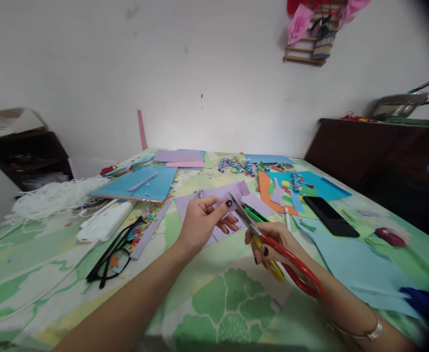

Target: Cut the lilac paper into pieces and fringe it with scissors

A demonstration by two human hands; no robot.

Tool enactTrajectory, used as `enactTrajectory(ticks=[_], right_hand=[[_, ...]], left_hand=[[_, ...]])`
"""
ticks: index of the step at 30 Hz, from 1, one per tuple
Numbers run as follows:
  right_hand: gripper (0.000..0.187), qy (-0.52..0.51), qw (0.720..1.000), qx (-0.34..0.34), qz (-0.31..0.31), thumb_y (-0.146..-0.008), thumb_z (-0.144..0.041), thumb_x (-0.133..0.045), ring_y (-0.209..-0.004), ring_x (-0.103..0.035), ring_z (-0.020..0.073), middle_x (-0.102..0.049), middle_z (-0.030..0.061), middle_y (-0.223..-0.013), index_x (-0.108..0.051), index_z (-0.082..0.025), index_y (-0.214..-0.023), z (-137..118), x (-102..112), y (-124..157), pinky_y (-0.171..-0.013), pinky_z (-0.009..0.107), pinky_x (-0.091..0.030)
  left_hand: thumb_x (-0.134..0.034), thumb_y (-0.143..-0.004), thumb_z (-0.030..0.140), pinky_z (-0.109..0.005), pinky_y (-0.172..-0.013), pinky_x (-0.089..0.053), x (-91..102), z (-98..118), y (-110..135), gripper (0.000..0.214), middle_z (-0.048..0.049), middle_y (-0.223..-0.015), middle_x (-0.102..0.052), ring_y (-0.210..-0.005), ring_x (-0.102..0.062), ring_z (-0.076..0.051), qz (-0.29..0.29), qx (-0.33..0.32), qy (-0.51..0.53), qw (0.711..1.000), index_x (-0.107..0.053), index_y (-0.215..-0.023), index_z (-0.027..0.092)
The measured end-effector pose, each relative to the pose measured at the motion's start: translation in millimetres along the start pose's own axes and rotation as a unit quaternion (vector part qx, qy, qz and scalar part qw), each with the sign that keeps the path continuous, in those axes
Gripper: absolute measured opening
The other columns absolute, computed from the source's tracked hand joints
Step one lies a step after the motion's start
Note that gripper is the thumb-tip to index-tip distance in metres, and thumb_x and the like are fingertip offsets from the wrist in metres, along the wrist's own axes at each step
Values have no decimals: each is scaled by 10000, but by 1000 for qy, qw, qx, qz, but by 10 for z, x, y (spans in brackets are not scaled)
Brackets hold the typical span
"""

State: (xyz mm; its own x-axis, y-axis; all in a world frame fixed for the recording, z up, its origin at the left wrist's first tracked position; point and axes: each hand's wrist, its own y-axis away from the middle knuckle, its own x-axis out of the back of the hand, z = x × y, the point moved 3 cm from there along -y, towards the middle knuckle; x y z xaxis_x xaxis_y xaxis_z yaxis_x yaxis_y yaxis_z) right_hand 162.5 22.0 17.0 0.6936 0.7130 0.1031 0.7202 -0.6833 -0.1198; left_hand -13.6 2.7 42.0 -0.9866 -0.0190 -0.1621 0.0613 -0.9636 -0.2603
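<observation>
- Pinching a small piece of lilac paper [224, 203] between thumb and fingers, the left hand [203, 220] holds it up just above the table, tilted toward the blades.
- The right hand [269, 242] is closed through the red and yellow handles of the scissors [265, 239]; the blades stand slightly apart and meet the paper's right edge.
- By the look of it, the step in hand is a cut into the lilac piece, only just started at its edge.
- The next move likely calls for closing the blades steadily while the left hand keeps the paper taut and its fingertips clear of the cutting line.
- Beneath the hands lies a larger lilac sheet [199, 200], with a green marker [256, 214] just beside the scissors.
- Farther out: black glasses [115, 254] to the left, a dark phone [330, 216] to the right, and coloured scraps [287, 188] across the green-patterned tablecloth [217, 298].
</observation>
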Motion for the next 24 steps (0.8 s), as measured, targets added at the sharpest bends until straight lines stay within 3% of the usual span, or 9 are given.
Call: enactTrajectory(ticks=[24], right_hand=[[485, 32, 999, -3, 30, -599, -596, -740, -390, -499, 113, -537, -18, -474, -575, -156, -719, 10, -27, -16, -342, 203, -429]], left_hand=[[-687, -765, 366, -193, -407, -460, 14, -16, 3, 261, -65, -588, -695, -475, -661, -156, 15, 7, -13, 1000, -646, -726, 111]])
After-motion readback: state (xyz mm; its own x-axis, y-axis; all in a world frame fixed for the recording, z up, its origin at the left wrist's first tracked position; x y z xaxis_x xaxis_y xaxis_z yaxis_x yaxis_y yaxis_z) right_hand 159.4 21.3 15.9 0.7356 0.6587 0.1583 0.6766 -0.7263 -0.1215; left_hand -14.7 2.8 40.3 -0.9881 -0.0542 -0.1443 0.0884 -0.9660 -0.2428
